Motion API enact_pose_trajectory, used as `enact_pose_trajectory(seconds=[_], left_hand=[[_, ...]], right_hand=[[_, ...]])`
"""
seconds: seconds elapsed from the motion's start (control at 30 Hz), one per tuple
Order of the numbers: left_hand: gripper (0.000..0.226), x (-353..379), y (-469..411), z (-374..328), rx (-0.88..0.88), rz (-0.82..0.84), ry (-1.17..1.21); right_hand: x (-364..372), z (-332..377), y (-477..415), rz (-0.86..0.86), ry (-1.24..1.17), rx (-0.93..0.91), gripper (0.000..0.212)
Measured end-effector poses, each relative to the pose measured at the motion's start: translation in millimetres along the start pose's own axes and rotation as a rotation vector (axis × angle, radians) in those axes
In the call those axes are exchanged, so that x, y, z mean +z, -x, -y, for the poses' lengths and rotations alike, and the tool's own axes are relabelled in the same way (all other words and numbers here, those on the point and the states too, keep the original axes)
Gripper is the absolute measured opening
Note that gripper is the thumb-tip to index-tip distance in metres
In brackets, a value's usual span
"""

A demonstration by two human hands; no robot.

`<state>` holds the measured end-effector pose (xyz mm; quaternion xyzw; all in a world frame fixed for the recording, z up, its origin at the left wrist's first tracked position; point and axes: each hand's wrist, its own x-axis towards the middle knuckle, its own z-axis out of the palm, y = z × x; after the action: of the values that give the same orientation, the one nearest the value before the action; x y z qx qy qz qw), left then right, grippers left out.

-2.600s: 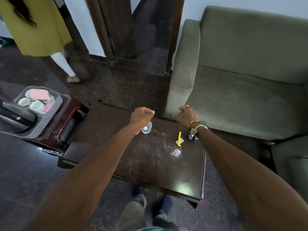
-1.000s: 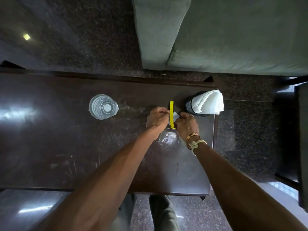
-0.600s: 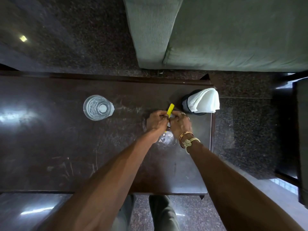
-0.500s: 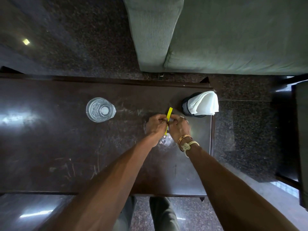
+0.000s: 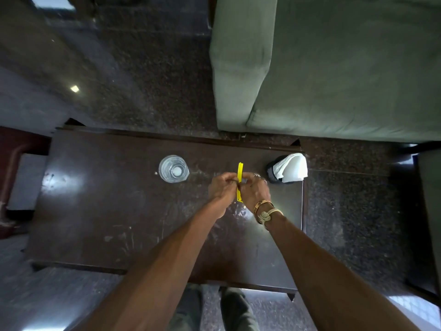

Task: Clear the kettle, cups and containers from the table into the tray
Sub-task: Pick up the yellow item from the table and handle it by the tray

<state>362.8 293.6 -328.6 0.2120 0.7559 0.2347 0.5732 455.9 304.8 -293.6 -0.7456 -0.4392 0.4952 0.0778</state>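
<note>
Over the right half of the dark wooden table (image 5: 107, 211), both my hands meet around a thin yellow strip (image 5: 239, 172) seen edge-on. My left hand (image 5: 223, 187) pinches it from the left, and my right hand (image 5: 255, 189), with rings and bracelets, pinches it from the right. A clear drinking glass (image 5: 173, 172) stands upright to the left of my hands. A second clear glass (image 5: 241, 210) lies mostly hidden beneath my wrists, showing only as glints. The tray, kettle and cups are out of view.
A black holder with white napkins (image 5: 290, 170) stands at the table's far right corner. A green sofa (image 5: 334, 68) fills the upper right. A dark red side table (image 5: 14, 149) shows at the left edge. My legs (image 5: 214, 309) are below the table's near edge.
My hands stayed together on the yellow strip, which now stands straight between them. The view has pulled back and shows more floor and sofa.
</note>
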Motion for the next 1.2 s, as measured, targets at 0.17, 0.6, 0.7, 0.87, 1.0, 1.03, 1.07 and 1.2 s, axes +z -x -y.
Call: enact_pose_trajectory(seconds=[0.17, 0.6, 0.7, 0.87, 1.0, 1.03, 1.07, 1.2], left_hand=[[0.03, -32, 39, -51, 0.103, -0.02, 0.049], [0.022, -166, 180, -171, 0.362, -0.209, 0.189], [0.021, -202, 215, -179, 0.403, -0.25, 0.244], [0.026, -271, 253, -162, 0.435, -0.318, 0.337], [0.029, -335, 270, -122, 0.416, -0.348, 0.381], [0.028, -351, 274, -109, 0.411, -0.358, 0.398], [0.027, -367, 278, -95, 0.405, -0.371, 0.41], [0.025, -434, 300, -46, 0.378, -0.437, 0.462]], right_hand=[[-27, 58, 40, -0.023, 0.005, -0.107, 0.031], [-60, 222, 170, -0.036, 0.055, -0.497, 0.023], [-47, 249, 201, -0.018, 0.07, -0.559, 0.026], [-3, 284, 257, 0.033, 0.1, -0.631, 0.03], [55, 298, 305, 0.072, 0.135, -0.665, 0.029], [71, 299, 317, 0.094, 0.147, -0.672, 0.027], [88, 299, 329, 0.11, 0.159, -0.681, 0.025], [156, 309, 379, 0.177, 0.205, -0.738, 0.023]])
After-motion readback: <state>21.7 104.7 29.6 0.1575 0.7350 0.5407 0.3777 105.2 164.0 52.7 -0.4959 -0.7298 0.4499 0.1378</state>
